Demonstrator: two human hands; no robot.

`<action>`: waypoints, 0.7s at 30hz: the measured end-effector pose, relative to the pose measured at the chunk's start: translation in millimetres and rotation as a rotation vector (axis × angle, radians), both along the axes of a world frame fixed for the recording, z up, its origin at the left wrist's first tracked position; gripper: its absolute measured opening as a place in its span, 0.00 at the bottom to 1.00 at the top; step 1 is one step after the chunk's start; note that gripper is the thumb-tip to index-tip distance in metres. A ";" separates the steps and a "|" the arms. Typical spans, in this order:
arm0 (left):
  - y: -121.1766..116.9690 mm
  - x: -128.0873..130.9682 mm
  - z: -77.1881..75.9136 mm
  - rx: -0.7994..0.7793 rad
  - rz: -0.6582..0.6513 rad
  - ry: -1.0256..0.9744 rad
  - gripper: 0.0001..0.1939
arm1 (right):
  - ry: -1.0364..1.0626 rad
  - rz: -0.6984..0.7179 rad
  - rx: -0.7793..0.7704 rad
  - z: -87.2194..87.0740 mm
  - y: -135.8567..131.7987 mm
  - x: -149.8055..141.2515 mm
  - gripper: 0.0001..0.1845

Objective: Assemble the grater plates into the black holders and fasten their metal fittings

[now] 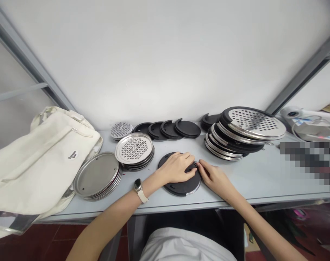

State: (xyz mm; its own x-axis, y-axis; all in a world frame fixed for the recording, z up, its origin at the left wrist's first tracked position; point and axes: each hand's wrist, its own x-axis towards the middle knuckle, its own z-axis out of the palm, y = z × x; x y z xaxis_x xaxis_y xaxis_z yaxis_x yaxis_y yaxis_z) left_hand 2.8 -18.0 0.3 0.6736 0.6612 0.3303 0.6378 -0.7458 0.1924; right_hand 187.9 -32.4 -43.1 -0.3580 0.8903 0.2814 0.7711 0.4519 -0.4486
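Observation:
A black round cover point(178, 186) with a metal disc edge showing along its lower right lies flat on the table in front of me. My left hand point(181, 167) bends over its top and holds it down, with a watch on that wrist. At the cover's right edge, my right hand point(209, 175) pinches a small shiny metal loop point(196, 164) between thumb and forefinger. What lies under my left palm is hidden.
Plain metal discs point(98, 174) and round grater plates point(134, 148) are stacked on the left. Several black covers point(188, 128) overlap along the wall. A tall, leaning stack of assembled graters point(251, 123) stands right. A cream bag point(45, 156) covers the table's left end.

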 end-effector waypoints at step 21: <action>-0.3 0.0 -2.3 -0.010 0.029 -0.007 0.06 | 0.027 0.010 0.009 -0.9 -3.3 -0.3 0.13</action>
